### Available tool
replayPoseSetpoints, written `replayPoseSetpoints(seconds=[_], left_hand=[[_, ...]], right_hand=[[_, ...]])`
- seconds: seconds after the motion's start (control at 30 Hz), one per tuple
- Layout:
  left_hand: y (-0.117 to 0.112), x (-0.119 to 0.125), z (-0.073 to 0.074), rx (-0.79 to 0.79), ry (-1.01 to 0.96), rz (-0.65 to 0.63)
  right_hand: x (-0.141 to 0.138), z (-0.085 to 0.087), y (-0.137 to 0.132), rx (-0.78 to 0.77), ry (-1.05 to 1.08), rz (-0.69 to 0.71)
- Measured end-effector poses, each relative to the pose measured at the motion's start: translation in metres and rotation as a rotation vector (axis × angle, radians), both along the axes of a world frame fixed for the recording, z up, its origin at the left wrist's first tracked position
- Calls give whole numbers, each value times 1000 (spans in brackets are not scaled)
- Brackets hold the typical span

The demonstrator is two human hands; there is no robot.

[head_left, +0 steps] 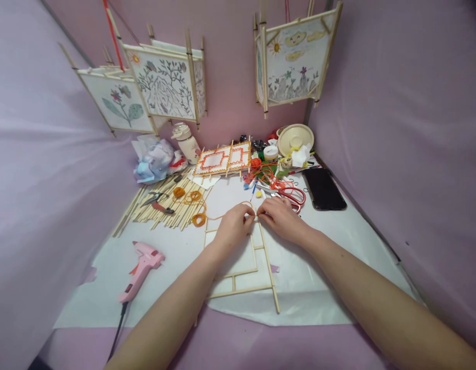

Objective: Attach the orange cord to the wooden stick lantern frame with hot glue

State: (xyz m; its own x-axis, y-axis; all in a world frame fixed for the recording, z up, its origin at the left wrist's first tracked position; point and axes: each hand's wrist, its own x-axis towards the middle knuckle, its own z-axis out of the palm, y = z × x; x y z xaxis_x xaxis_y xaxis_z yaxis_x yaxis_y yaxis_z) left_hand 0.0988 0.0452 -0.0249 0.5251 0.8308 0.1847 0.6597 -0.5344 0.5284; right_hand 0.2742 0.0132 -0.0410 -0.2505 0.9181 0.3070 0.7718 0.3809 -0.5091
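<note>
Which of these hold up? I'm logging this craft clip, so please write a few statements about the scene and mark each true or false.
1. Both hands meet at the top edge of the stick frame. True: the left hand and right hand pinch there, where the orange cord ends.
2. The glue gun is in the right hand. False: it lies untouched on the paper, left of the frame.
3. A phone lies to the right, screen dark. True.
4. The scissors lie on the stick pile. False: they lie beside the phone; pliers lie on the sticks.
</note>
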Motion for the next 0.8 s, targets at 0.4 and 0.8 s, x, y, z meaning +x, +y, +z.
replayPoseSetpoints(seconds=[0.4, 0.8], left_hand=[[-1, -8, -9, 194, 61, -188], [-3, -5, -12, 230, 91, -171]], right_hand=[[1, -1, -5, 5, -51, -11], [8, 3, -12, 29, -66, -41]])
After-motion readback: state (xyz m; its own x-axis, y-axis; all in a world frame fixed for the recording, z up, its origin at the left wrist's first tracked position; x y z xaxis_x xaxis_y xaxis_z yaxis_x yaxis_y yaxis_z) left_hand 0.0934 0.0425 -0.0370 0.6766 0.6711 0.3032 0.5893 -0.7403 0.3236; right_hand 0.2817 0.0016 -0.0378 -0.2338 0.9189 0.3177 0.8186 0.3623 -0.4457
